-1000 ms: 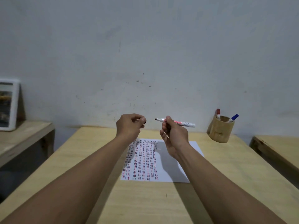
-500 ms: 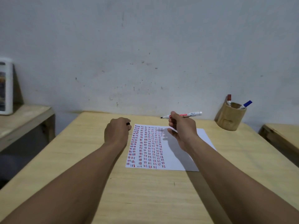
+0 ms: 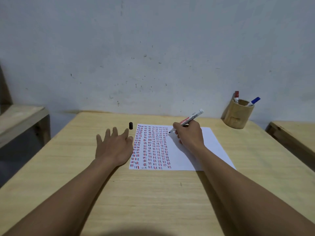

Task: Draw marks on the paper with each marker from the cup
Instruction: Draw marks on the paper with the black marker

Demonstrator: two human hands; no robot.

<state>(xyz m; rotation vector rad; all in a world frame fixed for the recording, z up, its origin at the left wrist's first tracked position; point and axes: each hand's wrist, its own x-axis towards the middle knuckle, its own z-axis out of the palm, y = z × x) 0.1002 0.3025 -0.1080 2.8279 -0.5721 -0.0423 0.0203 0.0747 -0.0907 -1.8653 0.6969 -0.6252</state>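
A white sheet of paper (image 3: 206, 147) lies on the wooden table (image 3: 153, 193), its left half filled with columns of short red, black and blue dashes. My right hand (image 3: 190, 135) grips a white marker (image 3: 190, 119) with its dark tip touching the paper near the top of the blank area. My left hand (image 3: 113, 146) rests flat on the table with fingers spread, its thumb at the paper's left edge. A black marker cap (image 3: 130, 125) stands on the table just beyond my left fingers. A wooden cup (image 3: 237, 114) at the back right holds a red marker (image 3: 236, 97) and a blue marker (image 3: 254, 101).
A pale wall (image 3: 153, 48) rises right behind the table. A wooden shelf (image 3: 20, 120) stands to the left, lower than the tabletop. Another wooden surface (image 3: 296, 133) sits to the right, with a gap between it and the table.
My left hand set the black cap down on the table and spread open flat. My right hand lowered the marker tip onto the paper. The view tilted downward.
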